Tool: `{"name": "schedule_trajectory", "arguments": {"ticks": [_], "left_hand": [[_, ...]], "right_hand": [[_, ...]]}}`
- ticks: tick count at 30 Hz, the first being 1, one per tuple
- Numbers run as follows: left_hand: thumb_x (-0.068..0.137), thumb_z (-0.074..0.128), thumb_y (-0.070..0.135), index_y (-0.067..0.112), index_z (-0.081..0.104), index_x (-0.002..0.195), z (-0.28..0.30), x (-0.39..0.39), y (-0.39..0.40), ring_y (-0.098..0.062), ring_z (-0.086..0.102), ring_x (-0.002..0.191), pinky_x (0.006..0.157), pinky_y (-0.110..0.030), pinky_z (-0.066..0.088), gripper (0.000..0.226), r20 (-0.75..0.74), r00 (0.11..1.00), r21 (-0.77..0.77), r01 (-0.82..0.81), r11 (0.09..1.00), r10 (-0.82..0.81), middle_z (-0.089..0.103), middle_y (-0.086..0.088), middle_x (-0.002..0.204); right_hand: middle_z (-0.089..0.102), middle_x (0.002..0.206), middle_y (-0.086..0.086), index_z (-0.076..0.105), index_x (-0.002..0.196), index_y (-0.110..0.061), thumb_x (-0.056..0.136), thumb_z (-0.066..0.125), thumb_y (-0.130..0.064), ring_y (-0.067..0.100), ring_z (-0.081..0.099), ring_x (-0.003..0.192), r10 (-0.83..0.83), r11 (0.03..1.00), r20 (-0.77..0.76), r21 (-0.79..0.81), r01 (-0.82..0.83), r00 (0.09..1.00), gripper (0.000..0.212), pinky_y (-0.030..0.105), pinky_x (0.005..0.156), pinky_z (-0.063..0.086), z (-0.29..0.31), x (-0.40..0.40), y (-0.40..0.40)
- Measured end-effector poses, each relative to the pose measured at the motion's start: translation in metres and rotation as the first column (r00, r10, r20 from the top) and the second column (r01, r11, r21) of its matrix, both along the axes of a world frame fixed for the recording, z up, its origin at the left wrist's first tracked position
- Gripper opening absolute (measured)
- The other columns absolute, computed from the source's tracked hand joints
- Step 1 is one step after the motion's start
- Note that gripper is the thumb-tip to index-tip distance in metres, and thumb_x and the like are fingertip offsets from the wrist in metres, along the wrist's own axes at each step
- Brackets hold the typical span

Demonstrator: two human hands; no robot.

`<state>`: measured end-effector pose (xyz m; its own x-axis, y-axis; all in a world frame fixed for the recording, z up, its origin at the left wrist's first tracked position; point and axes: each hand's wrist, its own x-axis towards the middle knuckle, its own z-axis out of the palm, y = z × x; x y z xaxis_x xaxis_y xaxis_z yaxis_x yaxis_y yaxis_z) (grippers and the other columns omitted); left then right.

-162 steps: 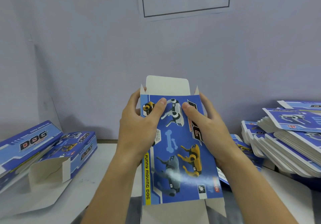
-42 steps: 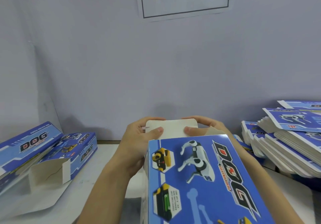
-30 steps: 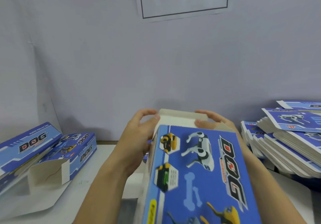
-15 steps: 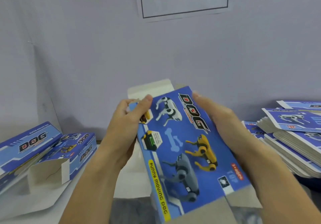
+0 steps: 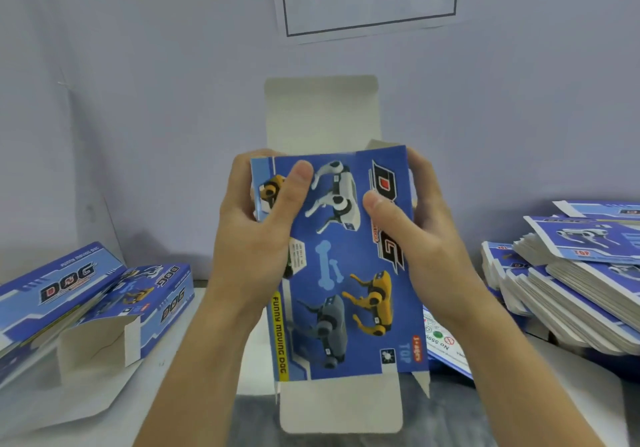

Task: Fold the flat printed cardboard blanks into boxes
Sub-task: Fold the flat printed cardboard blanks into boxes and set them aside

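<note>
Now, taking the blue box in my hands as the landmark: far to its left, on the table, lie two folded boxes with a white flap open toward me. My left hand curls round the box's left edge, thumb pressed across the printed front and fingers behind, so that grip is closed on the card. The box itself is upright in front of me, above the table and clear of it, its long top flap standing straight up and a white bottom flap hanging down unfolded. My right hand clasps the right edge the same way, thumb on the lettering, fingers wrapped behind. To the right of the box sits the stack of flat blanks, fanned and leaning. I judge this card light and fairly stiff along its panels but weak at the creases, and the glossy print looks a little slippery, so I would hold near the side edges, by the scored lines, and push flaps from their bases to avoid buckling a panel.
</note>
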<state>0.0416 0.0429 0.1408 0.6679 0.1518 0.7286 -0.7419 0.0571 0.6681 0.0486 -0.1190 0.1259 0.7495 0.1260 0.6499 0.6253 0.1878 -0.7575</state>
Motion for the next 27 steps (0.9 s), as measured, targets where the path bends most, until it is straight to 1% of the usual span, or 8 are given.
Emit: {"name": "schedule_trajectory", "arguments": {"ticks": [5,8,10,14,17,21,25,27], "left_hand": [[0.083,0.062,0.042,0.016,0.05,0.101,-0.01,0.002,-0.007,-0.004,0.069,0.06,0.048,-0.016,0.051,0.034,0.0,0.994,0.134,-0.106,0.985,0.107,0.064,0.013,0.066],[0.082,0.062,0.059,0.022,0.05,0.095,-0.011,0.005,-0.004,-0.012,0.062,0.055,0.047,-0.024,0.049,0.041,-0.091,0.988,0.164,-0.11,0.98,0.126,0.059,0.005,0.064],[0.086,0.058,0.071,0.017,0.045,0.088,-0.01,0.007,-0.004,-0.012,0.047,0.053,0.049,-0.023,0.043,0.055,-0.138,0.982,0.115,-0.11,0.987,0.126,0.046,0.003,0.06],[0.101,0.052,0.026,0.01,0.041,0.077,-0.008,0.014,-0.003,-0.01,0.041,0.048,0.044,-0.022,0.036,0.031,-0.155,0.971,0.031,-0.181,0.983,0.183,0.04,0.007,0.053],[0.097,0.044,0.016,0.017,0.05,0.098,-0.009,0.013,-0.003,-0.007,0.044,0.046,0.041,-0.02,0.038,0.007,-0.204,0.964,0.009,-0.17,0.985,0.168,0.043,0.008,0.055],[0.082,0.044,0.031,0.046,0.04,0.135,-0.005,0.009,-0.006,-0.017,0.054,0.06,0.056,-0.035,0.049,0.055,-0.235,0.964,0.012,-0.124,0.992,0.124,0.051,-0.006,0.062],[0.089,0.044,0.022,0.026,0.053,0.094,-0.006,0.008,-0.005,-0.012,0.041,0.049,0.044,-0.024,0.037,0.011,-0.118,0.98,-0.018,-0.161,0.987,0.158,0.045,0.001,0.059],[0.089,0.039,0.028,0.01,0.049,0.086,-0.009,0.007,-0.004,-0.015,0.043,0.06,0.047,-0.022,0.038,0.02,-0.035,0.991,-0.056,-0.129,0.99,0.127,0.046,-0.003,0.071]], "right_hand": [[0.072,0.081,0.006,0.054,0.105,-0.018,0.083,0.057,-0.038,0.016,0.07,0.073,-0.021,1.0,-0.123,-0.015,0.02,0.992,0.03,0.043,0.072,0.059,0.011,0.011,-0.008],[0.066,0.087,0.011,0.06,0.094,-0.028,0.087,0.044,-0.064,0.025,0.067,0.083,-0.036,0.998,-0.204,0.039,0.045,0.978,0.039,0.048,0.082,0.055,0.004,0.01,-0.002],[0.056,0.071,0.004,0.055,0.083,-0.032,0.083,0.045,-0.062,0.022,0.057,0.068,-0.119,0.991,-0.212,0.037,0.13,0.97,0.032,0.045,0.067,0.052,-0.001,0.008,0.005],[0.046,0.054,-0.006,0.046,0.081,-0.028,0.077,0.048,-0.044,0.014,0.045,0.051,-0.123,0.989,-0.224,0.051,0.138,0.967,0.016,0.03,0.047,0.04,0.0,0.01,0.015],[0.05,0.058,-0.004,0.048,0.098,-0.036,0.072,0.049,-0.045,0.02,0.052,0.06,-0.123,0.986,-0.249,0.08,0.147,0.961,0.027,0.037,0.056,0.045,-0.002,0.012,0.014],[0.056,0.062,0.0,0.061,0.104,-0.05,0.076,0.044,-0.04,0.016,0.058,0.058,-0.048,0.995,-0.219,0.073,0.065,0.975,0.034,0.032,0.055,0.05,0.0,0.013,0.012],[0.059,0.066,0.007,0.057,0.087,-0.027,0.08,0.044,-0.036,0.023,0.06,0.061,-0.02,0.99,-0.2,0.135,0.048,0.98,0.018,0.038,0.061,0.046,-0.002,0.013,0.014],[0.066,0.077,0.016,0.062,0.087,-0.02,0.082,0.042,-0.04,0.029,0.063,0.07,0.002,0.983,-0.19,0.181,0.034,0.982,0.028,0.04,0.067,0.048,-0.004,0.011,0.015]]}}
